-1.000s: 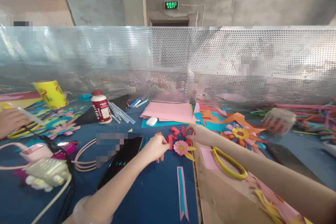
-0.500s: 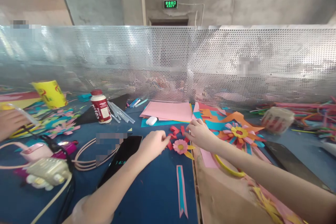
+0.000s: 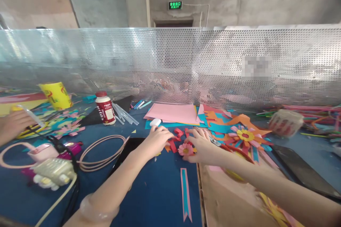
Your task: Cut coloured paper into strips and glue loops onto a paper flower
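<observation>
My left hand (image 3: pixel 157 141) rests low over the blue tabletop, fingers bent and close together. Orange paper pieces (image 3: pixel 167 147) show beneath its fingertips; whatever it may pinch is hidden. My right hand (image 3: pixel 201 145) is spread, with fingers and thumb apart around a pink paper flower (image 3: pixel 185 149) with a yellowish centre. Just behind the flower, red paper curls (image 3: pixel 179 135) lie between both hands. A pink and blue paper ribbon (image 3: pixel 185 193) with a notched end lies nearer to me. Beside my right wrist is a metal tool (image 3: pixel 215 142), partly covered.
Pink sheets (image 3: pixel 172 112) and a white earphone case (image 3: pixel 155 122) lie beyond my hands. At right are a layered paper flower (image 3: pixel 245 135) and a dark phone (image 3: pixel 301 166). A bottle (image 3: pixel 105 109), cables and a power strip (image 3: pixel 53 172) occupy the left, near another person's hand (image 3: pixel 16 124).
My right hand has moved down and nearer, its fingers now spread around the pink flower. Orange pieces now show under my left hand, and a metal tool by my right wrist. The view shifted slightly.
</observation>
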Demonstrator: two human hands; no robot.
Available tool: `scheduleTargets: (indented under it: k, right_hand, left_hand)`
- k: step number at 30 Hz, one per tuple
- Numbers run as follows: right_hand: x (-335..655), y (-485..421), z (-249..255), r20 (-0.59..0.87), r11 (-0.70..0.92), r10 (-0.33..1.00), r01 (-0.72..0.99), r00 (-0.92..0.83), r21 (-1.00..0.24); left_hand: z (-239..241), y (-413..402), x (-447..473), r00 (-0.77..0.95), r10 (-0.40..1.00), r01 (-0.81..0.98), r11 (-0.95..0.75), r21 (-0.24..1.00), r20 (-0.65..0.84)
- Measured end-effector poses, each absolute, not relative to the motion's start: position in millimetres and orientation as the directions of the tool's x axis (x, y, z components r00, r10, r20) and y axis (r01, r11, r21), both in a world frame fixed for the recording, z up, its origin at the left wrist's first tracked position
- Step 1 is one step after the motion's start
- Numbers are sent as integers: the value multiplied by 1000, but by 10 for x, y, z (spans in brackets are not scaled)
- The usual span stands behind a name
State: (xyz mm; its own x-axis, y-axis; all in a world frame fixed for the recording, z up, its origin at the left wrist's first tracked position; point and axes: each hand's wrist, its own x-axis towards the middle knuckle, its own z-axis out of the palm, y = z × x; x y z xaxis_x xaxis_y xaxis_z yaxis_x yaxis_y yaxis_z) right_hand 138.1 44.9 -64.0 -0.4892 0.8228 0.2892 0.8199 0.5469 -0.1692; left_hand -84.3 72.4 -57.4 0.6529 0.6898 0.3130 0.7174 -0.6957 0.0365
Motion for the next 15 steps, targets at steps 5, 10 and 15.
scheduleTargets:
  k: [5,10,15]
  right_hand:
    - [1400,395,-590,250,570,816,797,-521,-200]
    - [1396,355,-606,260,599,798,763,-544,-241]
    - [1425,310,-587,226,597,801,761,-554,-253]
  left_hand:
    - [-563,701,-812,656,661,693,-719,57,365]
    - [-564,684,-807,682,647,682,-731,22,340]
    - [-572,624,-780,720,605,657,-752,-51,341]
